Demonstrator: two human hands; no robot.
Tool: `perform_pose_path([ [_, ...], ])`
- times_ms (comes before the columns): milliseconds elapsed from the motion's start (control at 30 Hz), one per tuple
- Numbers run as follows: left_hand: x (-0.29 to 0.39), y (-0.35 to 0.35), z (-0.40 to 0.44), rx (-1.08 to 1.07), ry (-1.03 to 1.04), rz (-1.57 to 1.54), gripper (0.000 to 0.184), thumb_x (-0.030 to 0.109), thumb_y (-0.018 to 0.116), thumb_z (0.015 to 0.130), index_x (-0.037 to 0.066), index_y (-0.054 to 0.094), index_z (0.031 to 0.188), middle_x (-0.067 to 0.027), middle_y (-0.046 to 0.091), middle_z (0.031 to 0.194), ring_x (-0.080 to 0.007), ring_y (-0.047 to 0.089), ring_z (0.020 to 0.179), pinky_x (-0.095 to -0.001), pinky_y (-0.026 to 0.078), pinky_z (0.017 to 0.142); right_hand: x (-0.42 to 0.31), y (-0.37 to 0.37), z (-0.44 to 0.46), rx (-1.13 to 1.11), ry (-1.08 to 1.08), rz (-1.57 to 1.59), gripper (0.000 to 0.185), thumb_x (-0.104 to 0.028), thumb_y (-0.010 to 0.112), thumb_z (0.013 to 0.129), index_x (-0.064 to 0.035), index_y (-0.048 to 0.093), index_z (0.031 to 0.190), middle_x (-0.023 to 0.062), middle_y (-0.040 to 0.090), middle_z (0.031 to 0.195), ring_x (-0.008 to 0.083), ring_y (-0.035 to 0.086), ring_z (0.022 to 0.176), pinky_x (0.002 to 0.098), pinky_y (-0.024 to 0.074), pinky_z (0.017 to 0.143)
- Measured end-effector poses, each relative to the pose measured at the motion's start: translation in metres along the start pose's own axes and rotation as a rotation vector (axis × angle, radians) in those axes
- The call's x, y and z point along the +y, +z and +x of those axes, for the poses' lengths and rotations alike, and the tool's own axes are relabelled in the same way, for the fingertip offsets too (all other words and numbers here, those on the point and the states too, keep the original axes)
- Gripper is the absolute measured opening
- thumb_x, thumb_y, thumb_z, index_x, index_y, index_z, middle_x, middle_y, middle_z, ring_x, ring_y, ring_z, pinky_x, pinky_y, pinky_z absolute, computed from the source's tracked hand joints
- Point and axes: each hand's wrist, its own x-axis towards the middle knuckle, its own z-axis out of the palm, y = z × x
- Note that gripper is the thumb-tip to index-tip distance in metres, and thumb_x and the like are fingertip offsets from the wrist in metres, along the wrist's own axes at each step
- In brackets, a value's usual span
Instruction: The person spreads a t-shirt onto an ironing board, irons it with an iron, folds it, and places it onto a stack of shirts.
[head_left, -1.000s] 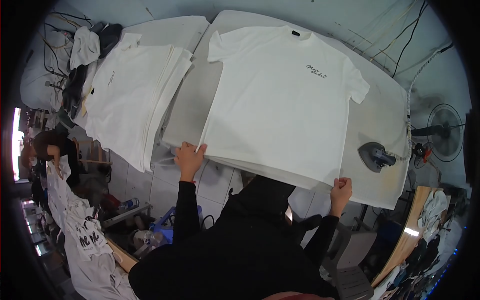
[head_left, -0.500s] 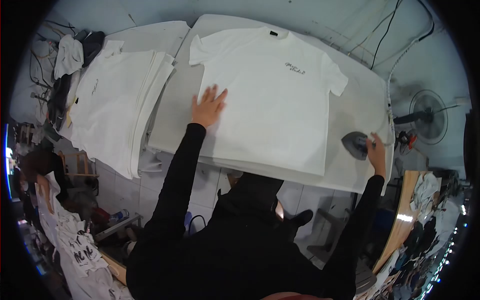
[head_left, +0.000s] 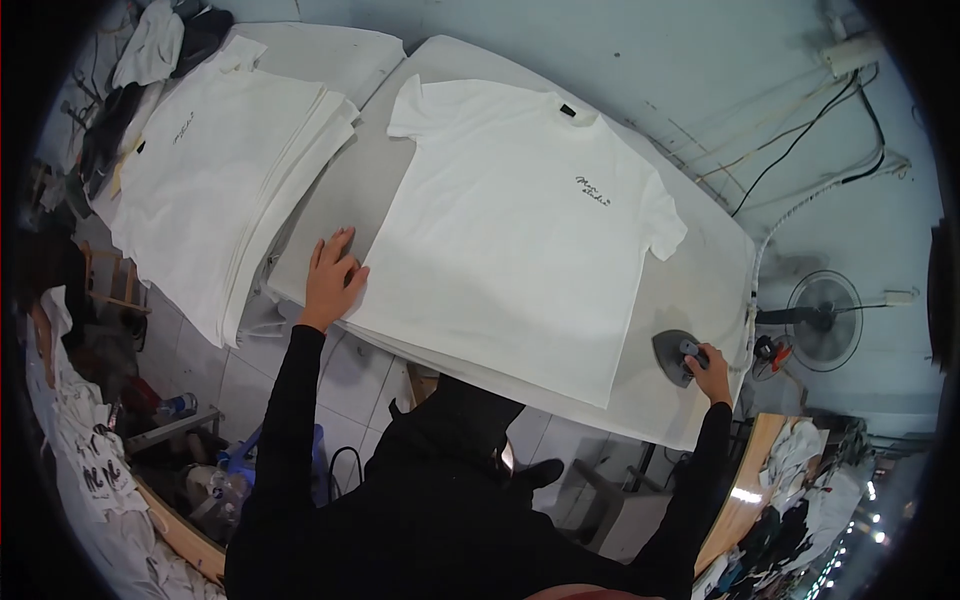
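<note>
Clasping the iron (head_left: 674,357) with the right hand (head_left: 713,374) at the right end of the table (head_left: 700,270); shifting the left hand (head_left: 336,284), spread and empty, from atop the white T-shirt (head_left: 510,240) to the table's near-left edge, leaving the shirt uncovered mid-table.

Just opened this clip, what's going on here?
A person in black sleeves has the right hand on the handle of a clothes iron, which is on the covered table, apart from a white T-shirt spread out there. The left hand is open by the shirt's lower corner; whether it touches is unclear. A stack of white T-shirts lies on the person's left.
</note>
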Motion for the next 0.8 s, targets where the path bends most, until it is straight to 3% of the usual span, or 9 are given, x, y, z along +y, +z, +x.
perform_pose_path([
  [100, -0.003, 0.002, -0.005, 0.014, 0.009, -0.053, 0.027, 0.021, 0.079, 0.093, 0.007, 0.061, 0.079, -0.0135, 0.055, 0.164, -0.0340, 0.043, 0.157, -0.0572, 0.027, 0.130, -0.019, -0.003, 0.023, -0.060, 0.079, 0.100, 0.039, -0.035, 0.083, 0.096, 0.0018, 0.074, 0.104, 0.0163, 0.070, 0.081, 0.0292, 0.066, 0.075, 0.0423, 0.0531, 0.073],
  [233, 0.004, -0.003, 0.005, 0.061, -0.009, -0.072, 0.021, 0.020, 0.079, 0.092, 0.008, 0.064, 0.085, -0.0101, 0.063, 0.153, -0.0328, 0.052, 0.147, -0.0582, 0.032, 0.125, -0.116, -0.006, 0.049, 0.055, 0.129, 0.154, 0.042, -0.039, 0.080, 0.099, 0.0026, 0.072, 0.100, 0.0139, 0.067, 0.076, 0.0211, 0.059, 0.069, 0.0392, 0.0483, 0.067],
  [367, 0.001, 0.009, 0.054, 0.138, -0.195, -0.068, 0.021, 0.024, 0.081, 0.091, 0.007, 0.070, 0.098, -0.0105, 0.070, 0.130, -0.0347, 0.062, 0.125, -0.0541, 0.046, 0.108, -0.222, 0.004, 0.088, 0.059, 0.051, 0.281, 0.047, -0.043, 0.079, 0.100, 0.0035, 0.073, 0.095, 0.0141, 0.067, 0.073, 0.0200, 0.058, 0.065, 0.0381, 0.0473, 0.063],
  [433, -0.024, 0.039, 0.102, 0.251, -0.241, -0.113, 0.027, 0.027, 0.081, 0.092, 0.006, 0.072, 0.105, -0.0126, 0.071, 0.119, -0.0359, 0.065, 0.115, -0.0512, 0.051, 0.100, -0.273, 0.038, 0.110, 0.069, 0.028, 0.385, 0.053, -0.049, 0.081, 0.097, 0.0033, 0.077, 0.099, 0.0209, 0.075, 0.080, 0.0274, 0.075, 0.071, 0.0400, 0.0553, 0.068],
  [467, -0.040, 0.056, 0.127, 0.234, -0.280, -0.111, 0.033, 0.031, 0.082, 0.092, 0.003, 0.072, 0.106, -0.0160, 0.072, 0.115, -0.0377, 0.066, 0.111, -0.0495, 0.053, 0.097, -0.306, 0.050, 0.117, 0.044, 0.047, 0.281, 0.057, -0.054, 0.081, 0.094, 0.0026, 0.078, 0.101, 0.0236, 0.077, 0.085, 0.0362, 0.078, 0.077, 0.0430, 0.0585, 0.072],
  [567, -0.059, 0.078, 0.213, 0.185, -0.438, -0.148, 0.057, 0.049, 0.082, 0.091, -0.005, 0.074, 0.107, -0.0237, 0.075, 0.106, -0.0424, 0.071, 0.106, -0.0500, 0.056, 0.093, -0.393, 0.090, 0.133, -0.017, 0.074, 0.086, 0.057, -0.062, 0.075, 0.093, -0.0076, 0.080, 0.107, 0.0205, 0.080, 0.095, 0.0417, 0.078, 0.091, 0.0529, 0.0606, 0.082],
  [633, -0.059, 0.087, 0.254, 0.169, -0.425, -0.068, 0.071, 0.060, 0.082, 0.087, -0.007, 0.075, 0.107, -0.0260, 0.077, 0.103, -0.0447, 0.074, 0.104, -0.0508, 0.058, 0.092, -0.415, 0.103, 0.158, -0.008, 0.036, 0.104, 0.057, -0.064, 0.075, 0.092, -0.0089, 0.081, 0.106, 0.0187, 0.081, 0.094, 0.0409, 0.078, 0.091, 0.0526, 0.0607, 0.082],
  [733, -0.043, 0.078, 0.300, -0.033, -0.515, 0.095, 0.072, 0.061, 0.082, 0.085, -0.007, 0.075, 0.109, -0.0254, 0.077, 0.101, -0.0443, 0.075, 0.102, -0.0505, 0.058, 0.091, -0.446, 0.106, 0.198, -0.073, 0.077, 0.093, 0.061, -0.068, 0.073, 0.091, -0.0092, 0.082, 0.105, 0.0179, 0.081, 0.095, 0.0396, 0.079, 0.094, 0.0506, 0.0614, 0.084],
  [800, -0.070, 0.095, 0.322, -0.014, -0.426, -0.010, 0.062, 0.054, 0.081, 0.087, -0.005, 0.075, 0.105, -0.0246, 0.077, 0.098, -0.0444, 0.075, 0.097, -0.0515, 0.058, 0.088, -0.455, 0.109, 0.230, -0.062, 0.101, 0.066, 0.063, -0.070, 0.072, 0.092, -0.0088, 0.082, 0.105, 0.0179, 0.082, 0.097, 0.0394, 0.079, 0.095, 0.0503, 0.0615, 0.084],
])
